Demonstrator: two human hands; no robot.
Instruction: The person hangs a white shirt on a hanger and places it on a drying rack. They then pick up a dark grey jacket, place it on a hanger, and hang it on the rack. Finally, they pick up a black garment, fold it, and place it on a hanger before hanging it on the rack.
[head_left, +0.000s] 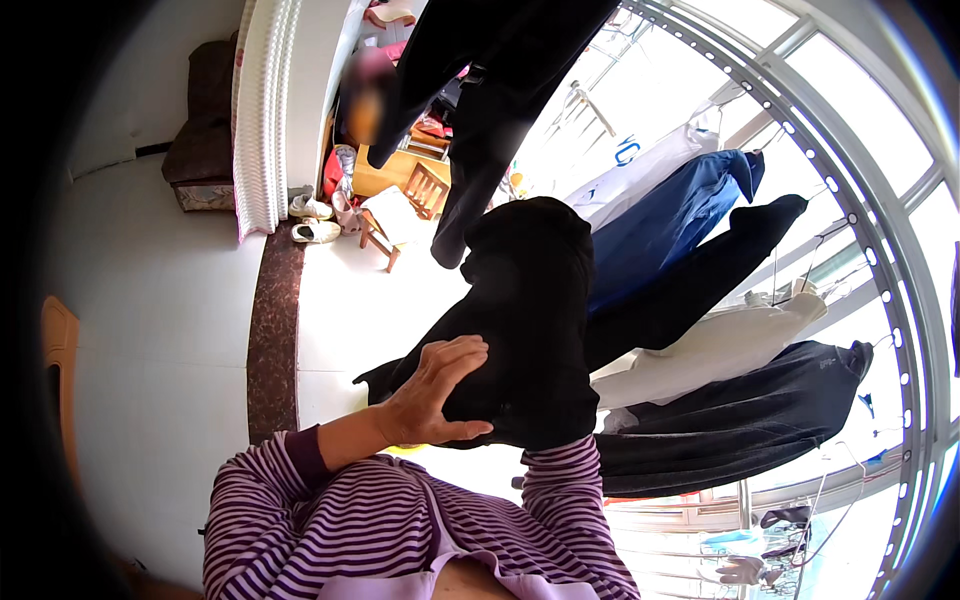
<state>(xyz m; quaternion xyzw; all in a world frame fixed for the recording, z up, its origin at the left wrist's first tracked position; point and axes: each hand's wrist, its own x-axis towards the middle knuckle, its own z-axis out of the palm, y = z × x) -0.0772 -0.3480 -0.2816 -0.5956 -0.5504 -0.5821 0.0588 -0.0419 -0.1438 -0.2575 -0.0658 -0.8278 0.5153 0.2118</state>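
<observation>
A black cloth garment (525, 300) hangs in front of me, draped over my right forearm, whose striped sleeve runs in under its lower edge. That covers my right hand, so it is out of view. My left hand (439, 394) is at the garment's left side, fingers slightly bent and thumb apart, with no cloth seen gripped in it; whether it touches the cloth is unclear. Beyond, black trousers (487, 112) hang from above. To the right hang a blue garment (667, 217), another black garment (690, 292), a cream garment (712, 345) and a dark grey garment (750, 412).
A perforated rail (862, 232) curves along the windows, with wire hangers on it. A small wooden chair (386, 217) and white shoes (315, 230) stand ahead, near a white curtain (262, 112). A clip hanger with small items (780, 547) is at the lower right.
</observation>
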